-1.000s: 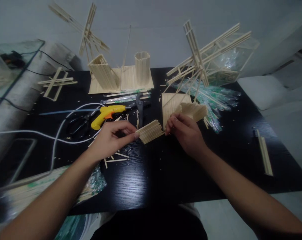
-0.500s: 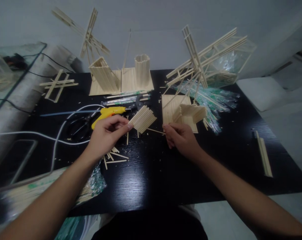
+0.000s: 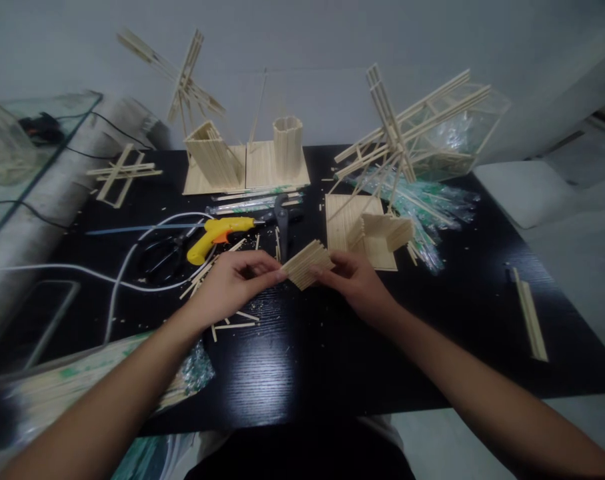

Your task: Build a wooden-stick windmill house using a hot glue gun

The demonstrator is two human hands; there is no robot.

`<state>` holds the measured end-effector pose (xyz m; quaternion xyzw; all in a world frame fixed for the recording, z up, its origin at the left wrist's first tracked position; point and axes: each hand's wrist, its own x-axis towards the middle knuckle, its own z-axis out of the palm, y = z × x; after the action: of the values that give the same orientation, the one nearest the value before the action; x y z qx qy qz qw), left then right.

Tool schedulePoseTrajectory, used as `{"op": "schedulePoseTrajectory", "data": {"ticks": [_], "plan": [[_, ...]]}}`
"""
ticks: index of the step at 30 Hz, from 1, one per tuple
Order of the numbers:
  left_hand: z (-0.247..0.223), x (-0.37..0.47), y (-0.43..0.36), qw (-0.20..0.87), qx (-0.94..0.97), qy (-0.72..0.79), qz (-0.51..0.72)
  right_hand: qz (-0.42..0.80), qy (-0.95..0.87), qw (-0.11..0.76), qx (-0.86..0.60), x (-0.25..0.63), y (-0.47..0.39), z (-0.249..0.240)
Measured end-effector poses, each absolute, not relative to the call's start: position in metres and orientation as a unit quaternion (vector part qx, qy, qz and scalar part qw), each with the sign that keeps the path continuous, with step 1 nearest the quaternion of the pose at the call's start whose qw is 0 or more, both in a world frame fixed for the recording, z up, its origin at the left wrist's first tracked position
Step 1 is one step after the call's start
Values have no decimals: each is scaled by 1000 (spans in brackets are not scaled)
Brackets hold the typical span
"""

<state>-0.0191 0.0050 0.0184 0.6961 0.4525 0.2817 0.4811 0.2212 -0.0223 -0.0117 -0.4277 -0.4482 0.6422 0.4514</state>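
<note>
Beyond one yellow glue gun [image 3: 219, 236], two stick towers [image 3: 212, 160] are placed. To the gun's right, one stick panel [image 3: 302, 267] is held, its left end pinched between thumb and fingers of the left hand [image 3: 232, 279], its right end likewise by the right hand [image 3: 358, 281].

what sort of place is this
Probably a home craft workspace: a yellow hot glue gun, a small stick panel in both hands, and a stick tower on the black table.

Apparently no readable lettering or numbers.
</note>
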Motion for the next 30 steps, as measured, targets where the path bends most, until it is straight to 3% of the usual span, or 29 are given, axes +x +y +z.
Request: {"op": "schedulePoseTrajectory", "data": {"ticks": [4, 8, 10, 13, 18, 22, 26, 30], "plan": [[18, -26, 6, 431, 708, 466, 311, 629, -425, 464, -457, 224, -22, -10], [21, -50, 19, 200, 651, 589, 435, 625, -401, 479, -469, 226, -21, -9], [22, -66, 28, 106, 632, 648, 412, 628, -398, 480, -467, 226, -21, -9], [22, -83, 40, 72, 650, 691, 308, 629, -403, 471, -470, 225, -21, -8], [22, -87, 45, 123, 677, 712, 139, 619, -412, 464, -483, 226, -20, -10], [23, -85, 47, 147, 661, 732, 79, 624, -394, 466, -489, 227, -19, -14], [26, -83, 46, 181, 650, 722, 154, 626, -369, 474, -498, 228, -18, -17], [33, -78, 40, 399, 594, 617, 327, 625, -378, 474, -492, 228, -18, -16]]}}
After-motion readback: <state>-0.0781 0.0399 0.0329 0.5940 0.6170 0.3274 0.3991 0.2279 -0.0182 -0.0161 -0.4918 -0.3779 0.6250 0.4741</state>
